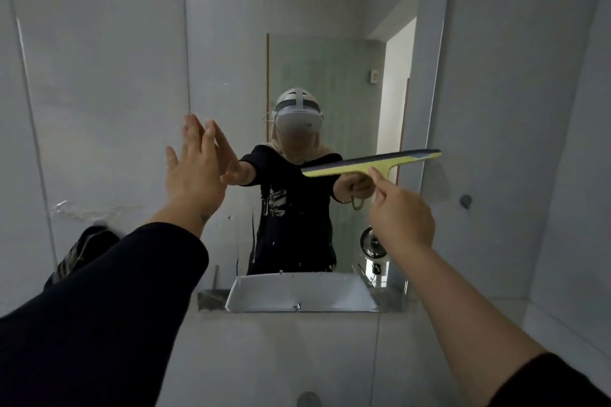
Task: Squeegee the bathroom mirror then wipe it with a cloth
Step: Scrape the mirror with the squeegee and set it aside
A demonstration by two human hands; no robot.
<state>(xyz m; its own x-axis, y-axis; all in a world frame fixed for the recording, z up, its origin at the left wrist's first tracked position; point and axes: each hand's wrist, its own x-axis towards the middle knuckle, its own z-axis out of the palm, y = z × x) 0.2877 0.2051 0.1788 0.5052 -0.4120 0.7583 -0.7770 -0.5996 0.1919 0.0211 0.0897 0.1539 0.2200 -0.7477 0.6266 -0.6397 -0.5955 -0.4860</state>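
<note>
Head view, looking at a wall-mounted mirror [231,43]. I see the right hand [401,218] raised before the glass, its fingers [380,180] closed around the handle of a squeegee [370,162]. The squeegee has a yellow-green body with a darker strip along the upper edge of its blade; the blade lies nearly level, slightly higher at its right end, in the right half of the mirror at about mid-height. Whether the blade touches the glass I cannot tell. The handle is mostly hidden by the hand; its looped end shows only in the reflection.

The left hand [193,175] is flat and empty, fingers [191,132] spread wide and pointing upward, palm toward the left edge of the mirror, where it meets its own reflection. A dark sleeve [99,307] covers the left forearm; the right forearm is bare to a dark cuff near the lower corner.

Water drops and streaks mark the lower part of the glass. A white basin [297,294] appears reflected along the mirror's bottom edge. Pale wall tiles [99,76] surround the mirror.
</note>
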